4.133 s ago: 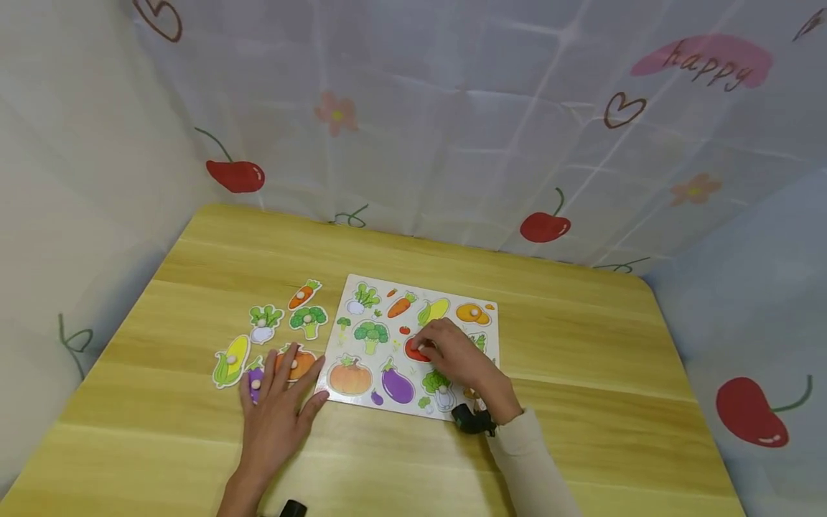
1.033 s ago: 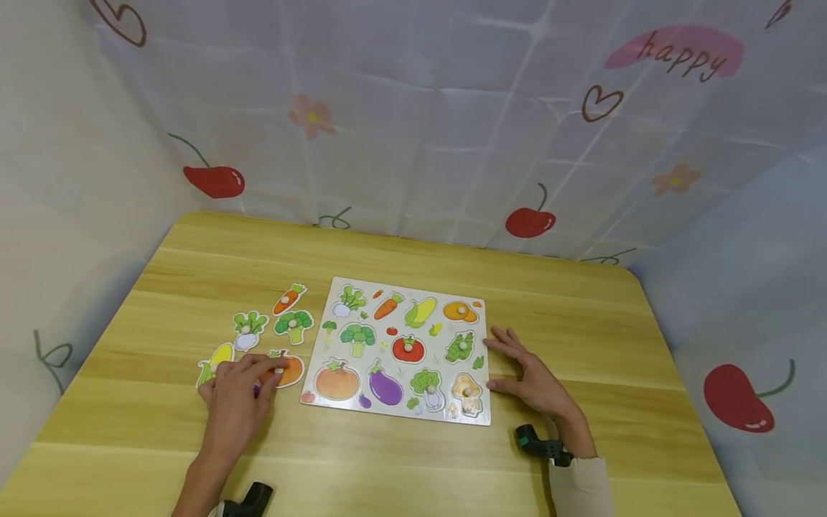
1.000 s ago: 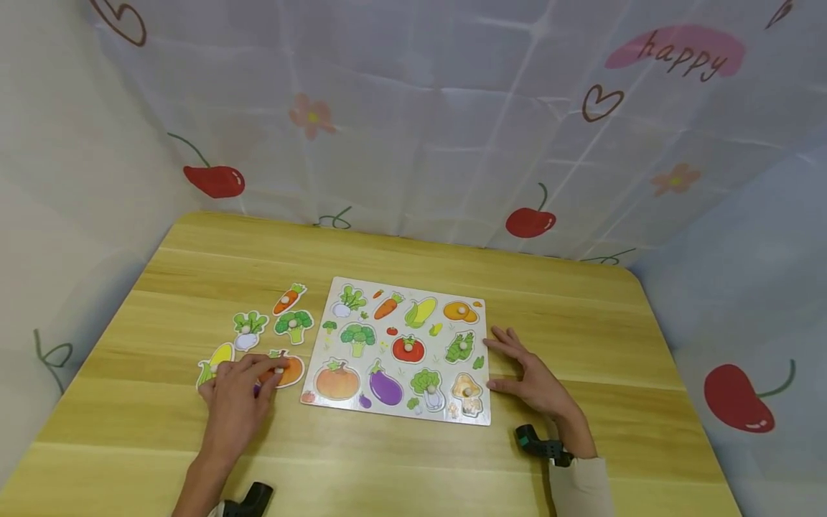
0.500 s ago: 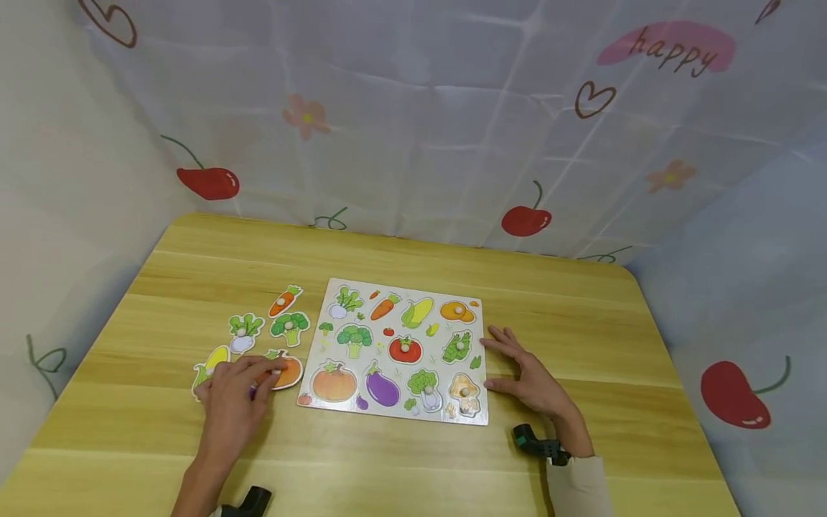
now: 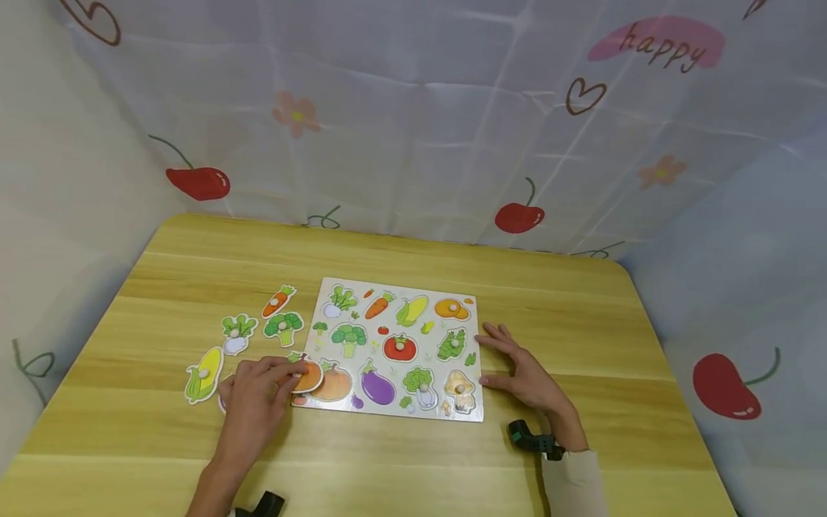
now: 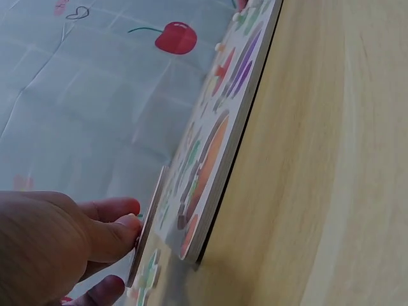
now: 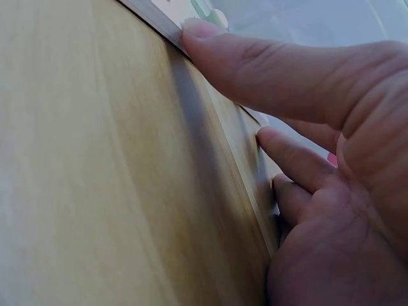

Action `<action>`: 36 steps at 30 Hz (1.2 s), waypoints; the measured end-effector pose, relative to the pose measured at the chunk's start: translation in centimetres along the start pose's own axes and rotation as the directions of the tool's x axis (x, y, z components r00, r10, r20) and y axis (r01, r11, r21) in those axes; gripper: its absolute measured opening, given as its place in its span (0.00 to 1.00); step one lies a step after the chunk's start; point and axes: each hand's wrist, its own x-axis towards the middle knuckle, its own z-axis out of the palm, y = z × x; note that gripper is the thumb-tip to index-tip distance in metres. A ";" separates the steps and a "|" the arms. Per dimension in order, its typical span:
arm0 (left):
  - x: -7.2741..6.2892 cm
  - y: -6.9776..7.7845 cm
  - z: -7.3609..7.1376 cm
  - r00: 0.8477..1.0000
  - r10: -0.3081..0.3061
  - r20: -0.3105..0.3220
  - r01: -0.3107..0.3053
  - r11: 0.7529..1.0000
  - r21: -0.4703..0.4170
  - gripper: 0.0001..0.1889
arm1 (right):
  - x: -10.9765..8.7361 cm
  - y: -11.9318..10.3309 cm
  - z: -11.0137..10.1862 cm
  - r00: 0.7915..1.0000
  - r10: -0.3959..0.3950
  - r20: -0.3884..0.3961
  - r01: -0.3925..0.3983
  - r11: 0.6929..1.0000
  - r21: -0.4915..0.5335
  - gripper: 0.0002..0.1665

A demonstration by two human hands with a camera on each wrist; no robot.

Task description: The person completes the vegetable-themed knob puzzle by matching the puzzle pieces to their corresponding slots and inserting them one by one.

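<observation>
My left hand [image 5: 256,402] pinches the knob of a pumpkin puzzle piece [image 5: 311,376]. The piece is lifted off the table and overlaps the left edge of the puzzle board [image 5: 381,357], beside the printed pumpkin slot [image 5: 336,384]. In the left wrist view the pumpkin piece [image 6: 148,224] is seen edge-on, tilted, between fingertips and board. My right hand [image 5: 531,377] has its fingers extended, with thumb and fingertips touching the board's right edge. An eggplant piece [image 5: 222,401] lies mostly hidden under the left hand.
Left of the board lie a corn piece [image 5: 204,375], a turnip piece [image 5: 238,334], a broccoli piece [image 5: 283,328] and a carrot piece [image 5: 278,301]. Several knobbed pieces sit in the board, including a tomato [image 5: 400,347] and a mushroom [image 5: 460,391]. A printed curtain [image 5: 400,136] hangs behind the table.
My left hand has lifted the pumpkin piece from the table and carried it right to the board's edge. Earlier, my right hand left the tomato piece and moved to the board's right edge.
</observation>
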 end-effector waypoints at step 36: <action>-0.4 1.2 3.0 0.995 0.045 0.088 -0.045 0.999 0.003 0.09 | 0.2 0.1 -0.1 1.000 -0.016 0.002 0.016 1.000 0.019 0.40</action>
